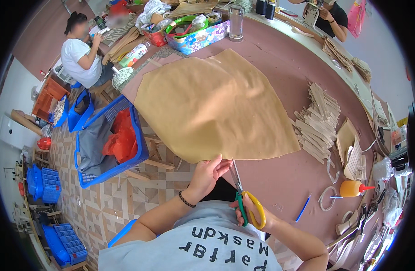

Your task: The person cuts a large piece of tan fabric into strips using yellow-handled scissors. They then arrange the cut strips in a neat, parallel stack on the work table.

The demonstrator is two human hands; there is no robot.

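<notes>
A large tan sheet that looks like leather (216,104) lies across the table, its near edge reaching the table's front. My left hand (209,171) pinches that near edge between thumb and fingers. In my right hand (252,212) is a pair of scissors (237,180) with one green and one yellow handle loop. The blades point away from me, and their tips meet the sheet's edge just right of my left fingers. Whether the blades are parted is hard to make out.
Right of the sheet lies a heap of pale strips (318,119). Nearer are a blue pen (303,207) and an orange glue bottle (350,189). A flowered box (200,39) and a clear glass (236,23) stand behind. Left is a blue basket (140,135); two people work farther off.
</notes>
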